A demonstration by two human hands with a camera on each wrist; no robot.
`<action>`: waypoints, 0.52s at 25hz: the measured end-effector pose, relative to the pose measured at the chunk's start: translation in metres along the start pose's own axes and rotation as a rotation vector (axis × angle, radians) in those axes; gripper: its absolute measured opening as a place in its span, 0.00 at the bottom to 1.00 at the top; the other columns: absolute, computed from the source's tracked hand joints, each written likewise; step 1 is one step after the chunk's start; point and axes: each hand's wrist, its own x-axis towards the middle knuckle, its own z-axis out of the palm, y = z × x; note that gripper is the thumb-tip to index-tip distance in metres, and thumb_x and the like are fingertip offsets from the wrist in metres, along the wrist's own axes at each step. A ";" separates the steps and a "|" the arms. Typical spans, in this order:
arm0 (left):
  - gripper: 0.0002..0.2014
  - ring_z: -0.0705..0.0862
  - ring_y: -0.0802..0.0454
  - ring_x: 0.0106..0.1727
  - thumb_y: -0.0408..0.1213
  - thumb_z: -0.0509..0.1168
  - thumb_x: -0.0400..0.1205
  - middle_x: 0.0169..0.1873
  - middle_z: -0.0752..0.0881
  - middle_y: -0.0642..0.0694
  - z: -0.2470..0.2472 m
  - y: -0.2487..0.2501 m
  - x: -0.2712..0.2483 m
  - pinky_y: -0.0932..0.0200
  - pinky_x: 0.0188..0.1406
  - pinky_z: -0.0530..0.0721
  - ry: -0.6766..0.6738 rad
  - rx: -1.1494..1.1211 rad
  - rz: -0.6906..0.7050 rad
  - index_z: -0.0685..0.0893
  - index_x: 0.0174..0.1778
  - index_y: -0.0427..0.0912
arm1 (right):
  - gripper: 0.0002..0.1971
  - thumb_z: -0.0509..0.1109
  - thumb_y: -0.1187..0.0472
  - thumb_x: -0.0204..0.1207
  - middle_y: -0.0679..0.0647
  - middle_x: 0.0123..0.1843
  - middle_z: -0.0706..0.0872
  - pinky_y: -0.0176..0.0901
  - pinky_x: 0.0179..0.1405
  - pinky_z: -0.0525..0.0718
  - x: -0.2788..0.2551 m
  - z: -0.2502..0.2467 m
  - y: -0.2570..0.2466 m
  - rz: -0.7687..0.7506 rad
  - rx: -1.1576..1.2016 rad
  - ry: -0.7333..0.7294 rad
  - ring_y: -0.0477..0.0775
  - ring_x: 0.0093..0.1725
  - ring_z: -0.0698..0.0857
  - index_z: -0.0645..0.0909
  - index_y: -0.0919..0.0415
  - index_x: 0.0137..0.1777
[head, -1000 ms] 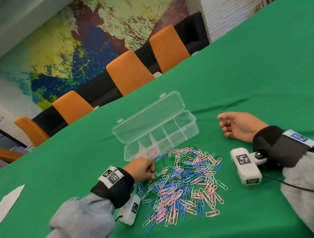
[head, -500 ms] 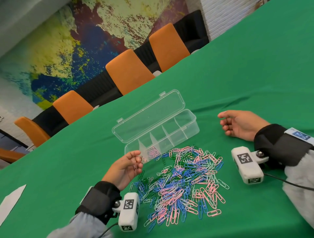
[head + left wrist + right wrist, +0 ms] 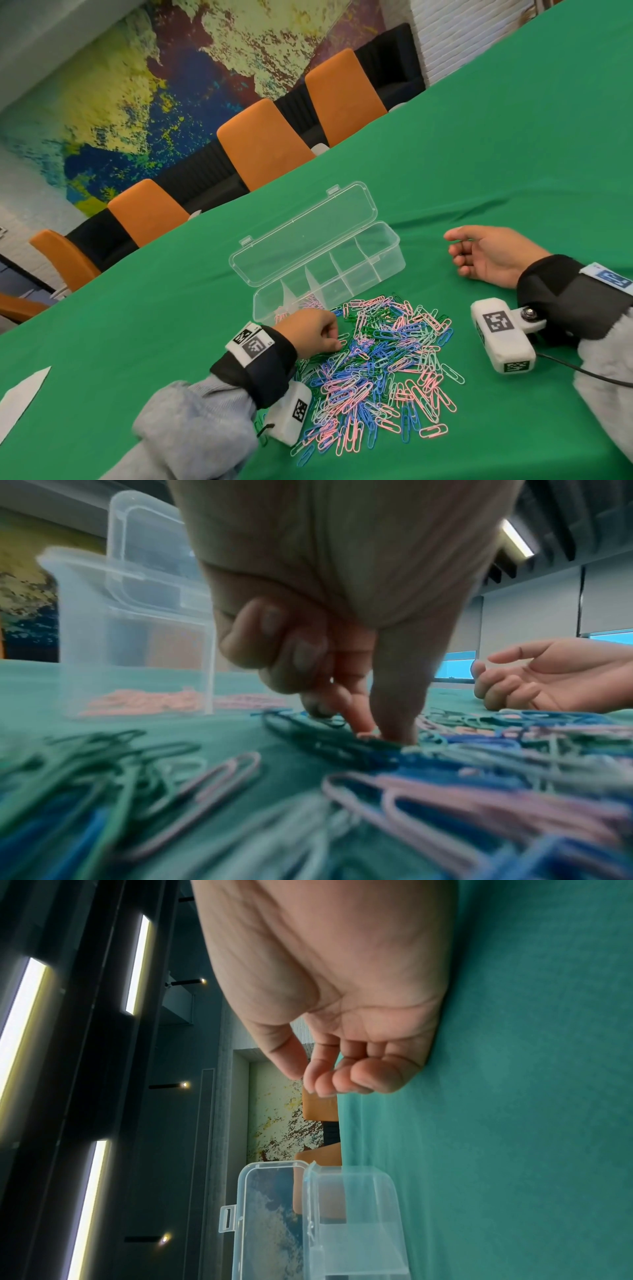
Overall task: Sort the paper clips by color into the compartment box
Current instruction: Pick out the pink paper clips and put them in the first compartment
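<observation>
Green cloth covers the bench [image 3: 479, 164], where a heap of pink, blue, green and white paper clips [image 3: 387, 370] lies just in front of the clear plastic compartment box [image 3: 387, 270] (lid open, pink clips in its leftmost compartment). The left hand [image 3: 310, 334] presses curled fingertips [image 3: 394, 723] into the heap; whether that grip has a clip I cannot tell. The right hand [image 3: 493, 255] rests beside the box, loosely curled, holding nothing.
</observation>
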 end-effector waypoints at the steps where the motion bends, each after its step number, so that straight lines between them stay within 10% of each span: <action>1: 0.06 0.74 0.54 0.39 0.42 0.67 0.80 0.32 0.75 0.57 0.000 0.001 0.003 0.63 0.35 0.71 -0.029 0.017 0.003 0.76 0.43 0.47 | 0.08 0.58 0.63 0.82 0.54 0.30 0.73 0.30 0.14 0.70 0.000 0.000 0.000 0.002 0.000 0.001 0.48 0.23 0.70 0.76 0.57 0.42; 8: 0.11 0.72 0.65 0.31 0.38 0.66 0.81 0.32 0.77 0.57 0.000 -0.018 -0.011 0.72 0.33 0.71 -0.035 -0.161 -0.020 0.74 0.34 0.51 | 0.08 0.59 0.63 0.81 0.53 0.28 0.74 0.31 0.14 0.70 0.003 -0.002 0.002 -0.001 -0.002 -0.007 0.47 0.21 0.71 0.76 0.57 0.41; 13: 0.07 0.65 0.60 0.19 0.28 0.70 0.74 0.25 0.76 0.50 0.009 -0.037 -0.029 0.70 0.17 0.66 0.114 -1.222 -0.109 0.77 0.39 0.40 | 0.08 0.59 0.63 0.81 0.53 0.27 0.74 0.31 0.14 0.70 0.002 -0.001 0.002 0.003 0.007 -0.006 0.47 0.21 0.71 0.76 0.57 0.41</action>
